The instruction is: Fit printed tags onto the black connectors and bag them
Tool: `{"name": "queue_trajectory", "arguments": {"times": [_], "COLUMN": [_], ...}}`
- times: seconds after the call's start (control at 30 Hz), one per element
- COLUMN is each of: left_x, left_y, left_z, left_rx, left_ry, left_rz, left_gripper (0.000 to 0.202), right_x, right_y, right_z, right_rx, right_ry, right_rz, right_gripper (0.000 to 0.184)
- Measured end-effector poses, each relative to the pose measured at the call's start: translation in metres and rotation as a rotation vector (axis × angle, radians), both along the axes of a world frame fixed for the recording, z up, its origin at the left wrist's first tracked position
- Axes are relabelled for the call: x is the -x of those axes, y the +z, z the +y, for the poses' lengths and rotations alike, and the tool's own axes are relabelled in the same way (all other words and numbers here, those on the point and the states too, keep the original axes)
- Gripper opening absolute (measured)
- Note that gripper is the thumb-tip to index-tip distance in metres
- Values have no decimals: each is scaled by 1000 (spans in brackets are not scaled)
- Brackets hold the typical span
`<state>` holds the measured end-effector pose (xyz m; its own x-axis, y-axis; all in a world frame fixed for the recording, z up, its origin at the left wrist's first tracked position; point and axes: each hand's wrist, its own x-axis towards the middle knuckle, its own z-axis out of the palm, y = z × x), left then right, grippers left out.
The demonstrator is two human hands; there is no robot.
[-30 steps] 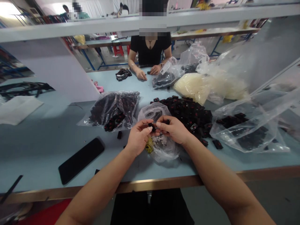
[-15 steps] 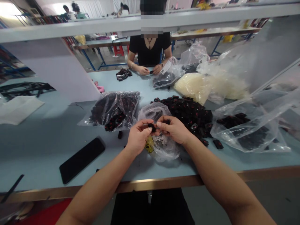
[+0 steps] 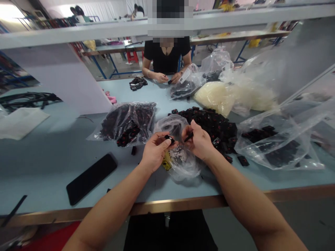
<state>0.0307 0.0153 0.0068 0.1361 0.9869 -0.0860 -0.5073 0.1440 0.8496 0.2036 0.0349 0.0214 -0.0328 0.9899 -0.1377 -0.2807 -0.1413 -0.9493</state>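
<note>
My left hand (image 3: 155, 150) pinches a small black block (image 3: 169, 139) between thumb and fingers, a white spot showing on its upper face. A short way to the right, my right hand (image 3: 200, 143) is closed around a thin dark stick-like tool (image 3: 188, 137), whose kind I cannot make out. The two hands are apart. Below them lies an open clear plastic bag (image 3: 187, 169) holding many tiny white pieces (image 3: 178, 154), with a yellow and black label (image 3: 166, 163) at its left. Just behind my right hand spreads a heap of black blocks (image 3: 214, 123) with red marks.
Left of the hands sits a bag of black parts (image 3: 125, 122); a black phone (image 3: 91, 178) lies nearer the edge. Another clear bag (image 3: 282, 150) stands at right. Across the table a person in black (image 3: 167, 61) handles small parts beside a pale yellow bag (image 3: 214, 96).
My right hand has drawn away from the block to the right and turned, with the dark tool still in it. The white spot on the block has come into view.
</note>
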Motion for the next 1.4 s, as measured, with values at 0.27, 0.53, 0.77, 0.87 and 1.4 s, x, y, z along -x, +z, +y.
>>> {"name": "queue_trajectory", "arguments": {"times": [0.27, 0.53, 0.77, 0.87, 1.4], "left_x": [1, 1, 1, 1, 0], "left_y": [-3, -6, -7, -6, -12], "left_z": [1, 1, 2, 1, -1], "left_rx": [-57, -74, -77, -67, -88], "left_ry": [22, 41, 25, 30, 46], "left_rz": [78, 108, 109, 112, 144], "left_gripper": [48, 48, 48, 47, 38], "right_x": [1, -1, -1, -1, -1], "right_y": [8, 3, 5, 5, 10], "right_z": [-11, -12, -12, -12, -13], "right_rx": [-166, -241, -235, -244, -354], "right_ry": [54, 59, 55, 53, 38], "right_rz": [34, -81, -163, -168, -390], "right_gripper": [48, 18, 20, 20, 15]}}
